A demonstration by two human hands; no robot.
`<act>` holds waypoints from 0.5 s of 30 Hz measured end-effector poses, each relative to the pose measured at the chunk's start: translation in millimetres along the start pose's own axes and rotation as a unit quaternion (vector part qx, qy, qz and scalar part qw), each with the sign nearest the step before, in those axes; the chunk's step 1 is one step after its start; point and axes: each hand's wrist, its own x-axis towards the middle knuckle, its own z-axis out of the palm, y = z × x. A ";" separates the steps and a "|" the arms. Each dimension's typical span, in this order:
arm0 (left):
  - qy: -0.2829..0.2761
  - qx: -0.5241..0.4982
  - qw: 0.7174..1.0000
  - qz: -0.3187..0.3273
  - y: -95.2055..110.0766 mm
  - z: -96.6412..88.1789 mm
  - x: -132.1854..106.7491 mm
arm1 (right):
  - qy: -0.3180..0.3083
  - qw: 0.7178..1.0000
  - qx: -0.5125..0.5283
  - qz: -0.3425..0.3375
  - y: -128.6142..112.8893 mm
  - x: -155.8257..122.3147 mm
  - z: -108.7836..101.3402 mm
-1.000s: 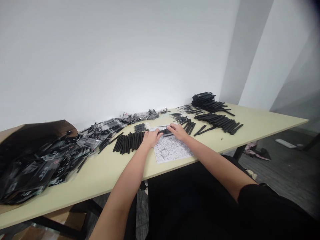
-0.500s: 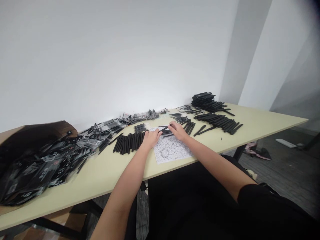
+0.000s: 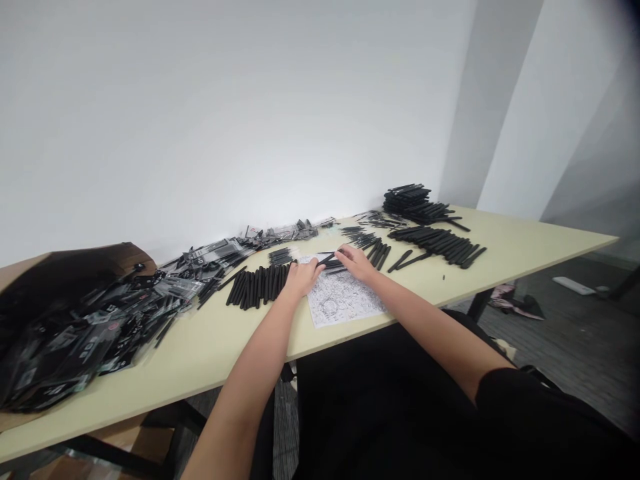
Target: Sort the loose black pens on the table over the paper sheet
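Left hand (image 3: 303,278), half-curled, and right hand (image 3: 356,261), fingers partly closed, meet over a few black pens (image 3: 330,262) lying on a printed sheet (image 3: 340,303), any actual grip not discernible; risk: a slim pen slipping from those fingertips could roll into the adjacent pen row (image 3: 257,285) and disturb its alignment.
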 end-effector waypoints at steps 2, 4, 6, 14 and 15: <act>0.003 0.000 1.000 0.004 0.9 -0.4 0.0 | 0.004 1.000 -0.004 -0.005 0.2 -0.1 0.0; 0.007 -0.001 1.000 0.006 1.2 -0.2 0.0 | 0.005 1.000 -0.010 -0.005 1.5 0.0 0.2; 0.010 -0.001 1.000 0.005 0.8 0.7 0.1 | 0.003 1.000 -0.013 -0.003 3.4 0.2 0.5; 0.007 -0.004 1.000 0.002 0.4 0.4 -0.4 | 0.010 1.000 0.008 0.004 8.1 1.3 1.8; 0.006 -0.005 1.000 0.001 0.6 -0.1 -0.5 | 0.009 1.000 0.008 0.006 7.8 1.5 1.6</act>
